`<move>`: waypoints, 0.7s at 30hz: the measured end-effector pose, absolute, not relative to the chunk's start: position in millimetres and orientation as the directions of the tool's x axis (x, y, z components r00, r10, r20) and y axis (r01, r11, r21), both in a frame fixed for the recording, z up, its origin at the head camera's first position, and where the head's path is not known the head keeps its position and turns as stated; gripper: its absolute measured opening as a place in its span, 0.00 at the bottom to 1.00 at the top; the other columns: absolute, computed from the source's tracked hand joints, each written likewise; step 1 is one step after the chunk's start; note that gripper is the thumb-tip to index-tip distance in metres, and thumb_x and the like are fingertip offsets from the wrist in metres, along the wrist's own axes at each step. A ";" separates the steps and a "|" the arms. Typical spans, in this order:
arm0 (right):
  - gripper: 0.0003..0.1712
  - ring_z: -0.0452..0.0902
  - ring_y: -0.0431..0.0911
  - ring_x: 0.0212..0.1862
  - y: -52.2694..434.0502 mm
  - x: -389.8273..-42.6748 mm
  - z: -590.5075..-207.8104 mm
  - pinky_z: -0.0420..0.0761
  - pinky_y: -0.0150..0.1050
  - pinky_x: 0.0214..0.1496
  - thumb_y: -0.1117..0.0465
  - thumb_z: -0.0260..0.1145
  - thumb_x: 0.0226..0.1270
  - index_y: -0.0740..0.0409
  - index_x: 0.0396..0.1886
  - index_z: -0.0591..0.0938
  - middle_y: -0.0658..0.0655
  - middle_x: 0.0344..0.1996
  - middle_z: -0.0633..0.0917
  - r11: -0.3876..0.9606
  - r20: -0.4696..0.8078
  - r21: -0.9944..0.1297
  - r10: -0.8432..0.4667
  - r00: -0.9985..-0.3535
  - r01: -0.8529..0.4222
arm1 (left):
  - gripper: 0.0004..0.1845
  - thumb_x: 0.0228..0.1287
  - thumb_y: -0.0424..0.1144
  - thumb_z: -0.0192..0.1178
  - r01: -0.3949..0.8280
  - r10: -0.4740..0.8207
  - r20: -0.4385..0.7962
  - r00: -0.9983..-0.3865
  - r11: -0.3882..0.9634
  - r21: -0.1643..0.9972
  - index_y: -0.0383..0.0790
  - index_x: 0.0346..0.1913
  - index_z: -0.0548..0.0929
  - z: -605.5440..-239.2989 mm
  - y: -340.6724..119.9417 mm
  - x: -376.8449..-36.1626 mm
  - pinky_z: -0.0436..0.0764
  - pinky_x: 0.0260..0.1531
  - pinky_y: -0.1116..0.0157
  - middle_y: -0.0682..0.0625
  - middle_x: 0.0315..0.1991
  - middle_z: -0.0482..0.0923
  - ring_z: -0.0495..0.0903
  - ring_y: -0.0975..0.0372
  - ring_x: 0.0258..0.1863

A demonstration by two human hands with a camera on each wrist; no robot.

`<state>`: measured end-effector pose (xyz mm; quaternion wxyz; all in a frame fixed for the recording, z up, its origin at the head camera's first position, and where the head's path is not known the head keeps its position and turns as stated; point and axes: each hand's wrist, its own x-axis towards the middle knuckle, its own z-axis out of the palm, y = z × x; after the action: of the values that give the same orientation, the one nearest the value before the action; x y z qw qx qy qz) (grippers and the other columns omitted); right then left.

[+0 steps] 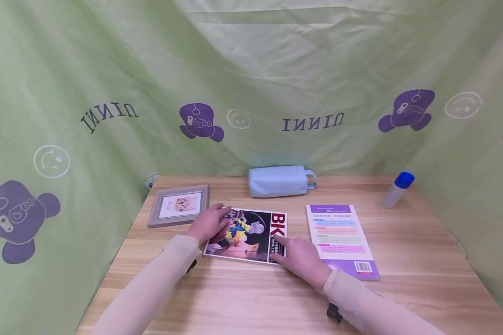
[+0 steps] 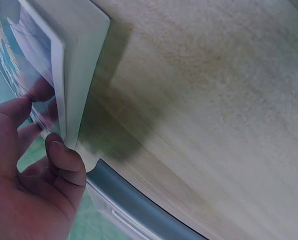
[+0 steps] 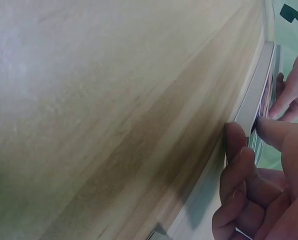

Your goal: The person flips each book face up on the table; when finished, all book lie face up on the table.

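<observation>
A book with a dark picture cover and red letters (image 1: 255, 230) lies flat on the wooden table (image 1: 251, 302). My left hand (image 1: 209, 222) is at the book's far left corner. In the left wrist view the thumb (image 2: 61, 155) presses the book's white page edge (image 2: 81, 60) while the fingers lie on the cover, so my left hand (image 2: 39, 127) pinches that corner. My right hand (image 1: 297, 256) is at the near right edge. In the right wrist view its curled fingers (image 3: 236, 150) touch the book's side (image 3: 251, 100) and one finger lies on top.
A grey picture frame (image 1: 178, 204) lies just left of the book, its rim (image 2: 134, 205) close to my left thumb. A purple booklet (image 1: 339, 235) lies to the right. A blue pouch (image 1: 278, 180) and a blue-capped bottle (image 1: 397, 189) stand at the back. Green cloth walls surround the table.
</observation>
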<state>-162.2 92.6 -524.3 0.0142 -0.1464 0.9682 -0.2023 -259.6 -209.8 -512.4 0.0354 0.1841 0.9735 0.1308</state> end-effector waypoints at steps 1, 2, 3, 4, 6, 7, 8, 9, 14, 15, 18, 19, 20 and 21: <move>0.36 0.74 0.47 0.22 92.0 -161.7 -523.9 0.75 0.44 0.23 0.38 0.76 0.62 0.50 0.66 0.85 0.59 0.23 0.85 0.875 0.034 -0.396 -0.290 -0.956 -0.280 | 0.26 0.77 0.47 0.62 0.348 0.367 -0.020 -0.930 0.898 0.270 0.43 0.73 0.78 -512.2 -209.7 -259.0 0.76 0.64 0.41 0.33 0.72 0.70 0.75 0.38 0.66; 0.37 0.75 0.47 0.23 91.5 -161.1 -523.1 0.76 0.44 0.24 0.38 0.75 0.63 0.51 0.67 0.84 0.59 0.23 0.85 0.874 0.031 -0.397 -0.292 -0.956 -0.280 | 0.26 0.77 0.47 0.62 0.346 0.364 -0.018 -0.931 0.898 0.270 0.43 0.73 0.78 -512.4 -209.8 -258.5 0.76 0.64 0.41 0.33 0.72 0.70 0.76 0.38 0.65; 0.37 0.75 0.47 0.23 91.0 -160.6 -522.3 0.76 0.44 0.25 0.39 0.75 0.64 0.52 0.67 0.84 0.57 0.22 0.84 0.873 0.027 -0.399 -0.293 -0.956 -0.279 | 0.26 0.76 0.47 0.62 0.344 0.362 -0.018 -0.932 0.899 0.270 0.43 0.73 0.78 -512.4 -209.8 -258.1 0.76 0.63 0.41 0.33 0.72 0.70 0.76 0.38 0.65; 0.37 0.75 0.46 0.24 90.7 -160.0 -521.7 0.76 0.44 0.26 0.39 0.75 0.64 0.52 0.68 0.83 0.55 0.21 0.83 0.873 0.022 -0.400 -0.295 -0.955 -0.279 | 0.26 0.77 0.47 0.62 0.341 0.359 -0.019 -0.933 0.901 0.268 0.43 0.73 0.78 -512.5 -209.8 -257.7 0.76 0.63 0.41 0.33 0.72 0.70 0.76 0.38 0.65; 0.37 0.75 0.45 0.21 90.1 -158.8 -519.9 0.75 0.42 0.26 0.40 0.73 0.67 0.53 0.70 0.81 0.50 0.14 0.78 0.866 -0.007 -0.422 -0.300 -0.954 -0.269 | 0.26 0.77 0.47 0.62 0.335 0.353 -0.023 -0.935 0.904 0.265 0.44 0.73 0.78 -511.7 -209.3 -256.6 0.76 0.63 0.40 0.34 0.72 0.70 0.76 0.37 0.64; 0.37 0.75 0.43 0.20 89.9 -158.3 -519.4 0.75 0.41 0.26 0.40 0.73 0.68 0.54 0.71 0.80 0.47 0.11 0.76 0.863 -0.024 -0.433 -0.301 -0.953 -0.261 | 0.26 0.77 0.47 0.62 0.333 0.352 -0.025 -0.936 0.905 0.263 0.44 0.73 0.77 -511.6 -208.9 -256.3 0.77 0.63 0.41 0.34 0.72 0.70 0.76 0.37 0.64; 0.38 0.74 0.42 0.18 89.8 -157.7 -518.9 0.74 0.40 0.26 0.40 0.72 0.69 0.53 0.72 0.79 0.45 0.09 0.74 0.862 -0.042 -0.440 -0.300 -0.953 -0.252 | 0.26 0.77 0.47 0.62 0.334 0.352 -0.023 -0.936 0.905 0.262 0.44 0.73 0.78 -511.4 -208.5 -255.9 0.77 0.63 0.40 0.33 0.72 0.70 0.77 0.37 0.64; 0.38 0.73 0.41 0.17 89.8 -157.2 -518.8 0.73 0.40 0.26 0.40 0.71 0.70 0.54 0.73 0.79 0.43 0.07 0.72 0.860 -0.052 -0.448 -0.299 -0.953 -0.246 | 0.26 0.76 0.47 0.62 0.335 0.353 -0.022 -0.936 0.905 0.262 0.44 0.73 0.78 -511.2 -208.0 -255.6 0.77 0.62 0.40 0.33 0.72 0.70 0.77 0.37 0.63; 0.37 0.70 0.40 0.16 90.4 -156.0 -519.5 0.72 0.39 0.24 0.41 0.71 0.70 0.55 0.73 0.78 0.39 0.03 0.68 0.859 -0.051 -0.449 -0.300 -0.953 -0.246 | 0.26 0.76 0.45 0.62 0.340 0.355 -0.010 -0.935 0.903 0.261 0.42 0.73 0.78 -510.5 -205.1 -254.7 0.79 0.59 0.40 0.32 0.71 0.70 0.79 0.36 0.60; 0.37 0.70 0.40 0.16 90.6 -156.1 -519.9 0.72 0.39 0.24 0.41 0.71 0.70 0.55 0.72 0.79 0.39 0.03 0.68 0.859 -0.044 -0.445 -0.302 -0.952 -0.252 | 0.26 0.76 0.45 0.62 0.338 0.353 -0.012 -0.936 0.904 0.260 0.42 0.73 0.77 -510.4 -204.6 -254.5 0.79 0.59 0.40 0.32 0.71 0.70 0.80 0.36 0.59; 0.37 0.70 0.40 0.16 90.9 -156.3 -520.1 0.73 0.40 0.24 0.41 0.72 0.70 0.55 0.72 0.79 0.39 0.03 0.68 0.859 -0.030 -0.439 -0.308 -0.951 -0.264 | 0.26 0.77 0.44 0.61 0.333 0.349 -0.015 -0.937 0.906 0.262 0.41 0.73 0.77 -509.7 -203.9 -253.2 0.80 0.58 0.40 0.32 0.71 0.70 0.80 0.36 0.59; 0.37 0.70 0.40 0.16 90.9 -156.5 -520.1 0.73 0.40 0.24 0.41 0.72 0.70 0.55 0.72 0.79 0.39 0.03 0.69 0.860 -0.034 -0.438 -0.308 -0.951 -0.263 | 0.26 0.77 0.43 0.61 0.336 0.351 -0.014 -0.936 0.905 0.262 0.41 0.73 0.76 -509.5 -203.9 -252.7 0.80 0.58 0.40 0.32 0.71 0.70 0.80 0.36 0.58; 0.37 0.70 0.40 0.16 91.1 -157.0 -520.6 0.73 0.40 0.24 0.41 0.72 0.70 0.54 0.72 0.79 0.39 0.04 0.69 0.860 -0.035 -0.436 -0.308 -0.951 -0.263 | 0.26 0.77 0.43 0.61 0.337 0.352 -0.011 -0.936 0.904 0.263 0.40 0.73 0.76 -508.9 -203.8 -251.8 0.80 0.58 0.40 0.31 0.71 0.70 0.80 0.36 0.58; 0.38 0.71 0.40 0.15 91.4 -157.5 -520.7 0.73 0.40 0.24 0.41 0.71 0.70 0.54 0.73 0.78 0.39 0.04 0.70 0.860 -0.043 -0.442 -0.307 -0.951 -0.257 | 0.26 0.76 0.43 0.62 0.339 0.353 -0.006 -0.936 0.903 0.263 0.40 0.73 0.77 -508.7 -203.8 -250.9 0.80 0.58 0.40 0.31 0.70 0.70 0.80 0.36 0.58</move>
<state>-157.5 91.4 -520.7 0.0559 -0.1465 0.9626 -0.2209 -250.9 -203.8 -508.7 0.0267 0.1774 0.9751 0.1302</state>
